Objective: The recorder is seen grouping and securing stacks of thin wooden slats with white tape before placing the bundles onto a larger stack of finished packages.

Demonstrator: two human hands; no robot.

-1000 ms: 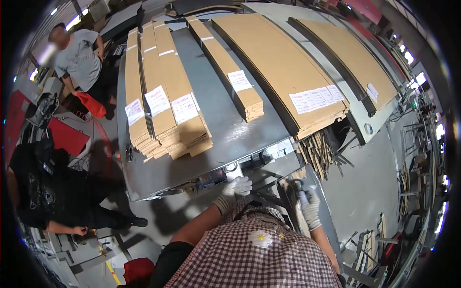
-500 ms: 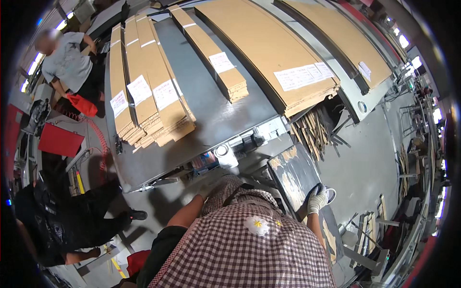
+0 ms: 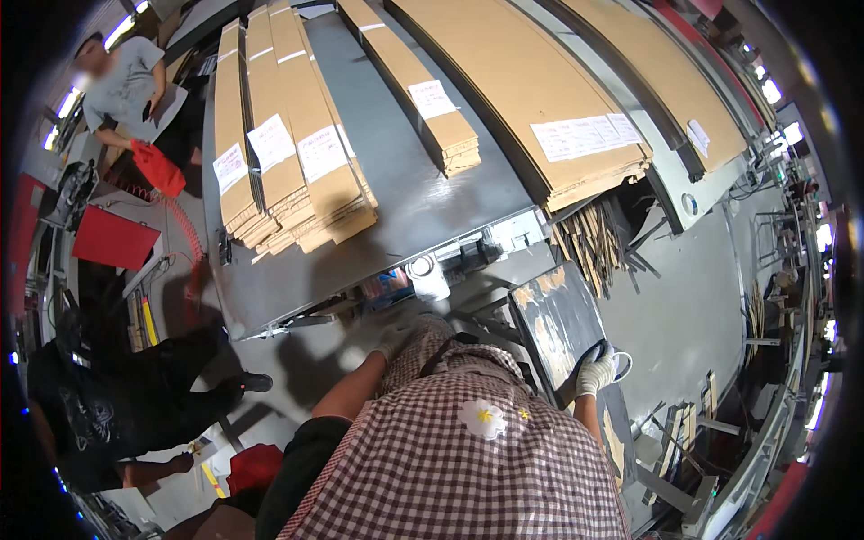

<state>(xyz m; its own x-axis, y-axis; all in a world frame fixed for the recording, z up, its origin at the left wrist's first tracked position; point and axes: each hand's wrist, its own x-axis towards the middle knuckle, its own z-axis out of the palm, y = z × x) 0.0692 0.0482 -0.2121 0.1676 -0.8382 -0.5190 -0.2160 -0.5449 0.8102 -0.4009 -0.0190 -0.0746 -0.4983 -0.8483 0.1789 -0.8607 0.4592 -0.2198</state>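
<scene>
Right hand (image 3: 594,371) moved from the worn bench's (image 3: 569,310) far end toward the body, baring that surface; fingers closed around a white-looped item (image 3: 629,364), kind unclear, at the bench's right edge; left hand (image 3: 393,342) drawn back from the white roll (image 3: 421,266) to beside the apron (image 3: 432,441); its grip can't be told

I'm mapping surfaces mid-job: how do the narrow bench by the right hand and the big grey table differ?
The narrow bench is much smaller than the big grey table. The bench's dark top is worn with pale patches; the table's visible top looks smooth and even. The right hand is at the bench, while the table bears brown board stacks. Both have flat, dark tops.
</scene>
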